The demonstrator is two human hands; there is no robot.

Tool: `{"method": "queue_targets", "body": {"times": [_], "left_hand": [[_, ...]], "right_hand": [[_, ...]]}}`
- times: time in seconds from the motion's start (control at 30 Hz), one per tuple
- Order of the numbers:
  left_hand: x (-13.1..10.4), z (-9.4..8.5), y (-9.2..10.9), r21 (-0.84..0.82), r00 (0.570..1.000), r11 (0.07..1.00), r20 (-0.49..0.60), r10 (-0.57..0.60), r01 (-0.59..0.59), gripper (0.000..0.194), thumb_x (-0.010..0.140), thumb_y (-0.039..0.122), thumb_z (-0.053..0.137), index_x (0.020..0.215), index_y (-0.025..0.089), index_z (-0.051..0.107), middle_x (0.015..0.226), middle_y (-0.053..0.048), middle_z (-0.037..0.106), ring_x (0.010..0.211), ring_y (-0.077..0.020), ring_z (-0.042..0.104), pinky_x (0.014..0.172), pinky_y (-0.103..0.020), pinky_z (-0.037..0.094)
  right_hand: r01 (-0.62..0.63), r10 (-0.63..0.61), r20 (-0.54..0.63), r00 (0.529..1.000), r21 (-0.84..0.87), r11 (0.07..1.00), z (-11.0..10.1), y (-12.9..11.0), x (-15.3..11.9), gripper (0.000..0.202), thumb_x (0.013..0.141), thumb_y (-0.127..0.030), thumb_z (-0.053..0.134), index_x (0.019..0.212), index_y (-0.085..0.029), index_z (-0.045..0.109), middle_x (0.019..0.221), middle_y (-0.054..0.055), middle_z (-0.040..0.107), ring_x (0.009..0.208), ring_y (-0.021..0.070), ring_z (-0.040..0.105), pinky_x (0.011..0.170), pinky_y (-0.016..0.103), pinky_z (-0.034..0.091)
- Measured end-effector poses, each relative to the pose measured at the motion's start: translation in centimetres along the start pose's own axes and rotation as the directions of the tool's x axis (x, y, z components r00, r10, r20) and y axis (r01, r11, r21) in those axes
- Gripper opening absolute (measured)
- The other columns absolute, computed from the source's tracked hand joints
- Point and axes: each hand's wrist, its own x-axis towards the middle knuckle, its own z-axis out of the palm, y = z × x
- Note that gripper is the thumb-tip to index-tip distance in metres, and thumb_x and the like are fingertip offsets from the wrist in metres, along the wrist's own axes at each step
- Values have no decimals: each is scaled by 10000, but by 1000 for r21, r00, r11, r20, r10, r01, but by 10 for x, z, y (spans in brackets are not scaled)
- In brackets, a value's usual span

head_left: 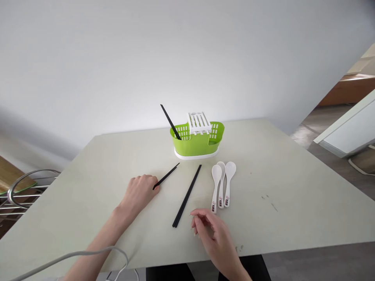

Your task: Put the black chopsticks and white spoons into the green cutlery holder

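Note:
My left hand [142, 190] is closed around a pair of black chopsticks [166, 176], whose thin ends point away to the right; the rest of them is hidden by the hand. Another black chopstick pair [187, 195] lies on the table between my hands. Just right of its thick ends, my right hand [212, 234] hovers low with loosely curled fingers and nothing visible in them. Beyond it lie three white spoons [216, 171], bowls facing away. A green cutlery basket [196, 146] with a white base stands farther back, and black chopsticks [170, 121] lean in its left compartment.
A white slotted rack [199, 123] sits across the basket's middle. The pale table [281, 164] meets a wall [175, 58] at the back. A grey cable [73, 253] crosses the lower left, near a metal wire rack [26, 195].

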Motion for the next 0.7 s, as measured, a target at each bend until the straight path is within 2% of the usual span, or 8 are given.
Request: {"method": "queue_targets", "body": {"times": [0.13,0.33,0.5,0.63,0.7], "left_hand": [[-2,-4,-1,4,1000,1000,-28,-5,5,230,866,377,606,742,242,746,782,-92,766,756,-276,718,728,-340,449],[-3,-13,-9,-64,993,998,-118,9,-16,267,897,436,579,894,266,786,907,-72,811,804,-278,746,720,-329,494],[-2,-16,-15,-127,982,992,-188,-5,-19,267,922,412,558,971,282,786,925,-45,824,780,-268,756,699,-331,529],[-5,-19,-9,-343,943,934,-332,-20,-100,265,927,461,613,979,275,794,958,-31,829,868,-265,785,820,-344,600],[-8,-25,-2,-500,919,859,-381,-100,-113,271,886,504,703,970,266,803,951,-31,830,892,-269,791,893,-363,620]], "right_hand": [[-4,4,-9,1000,-2,1000,1,-1,0,363,1093,-484,477,1159,-213,708,887,55,708,789,174,663,728,284,548],[2,-2,-14,1000,-2,1000,1,0,0,359,1092,-479,482,1163,-210,709,886,64,715,782,181,657,729,299,551],[-10,10,-7,1000,3,1000,0,-1,0,358,1090,-477,484,1179,-211,708,893,64,712,785,180,654,700,291,539],[-14,14,-1,1000,6,1000,0,-1,1,342,1090,-471,489,1170,-220,706,891,54,707,789,173,653,716,284,535],[-7,7,3,1000,11,1000,0,-1,1,336,1089,-470,490,1164,-222,705,892,51,705,788,169,654,718,280,535]]}}
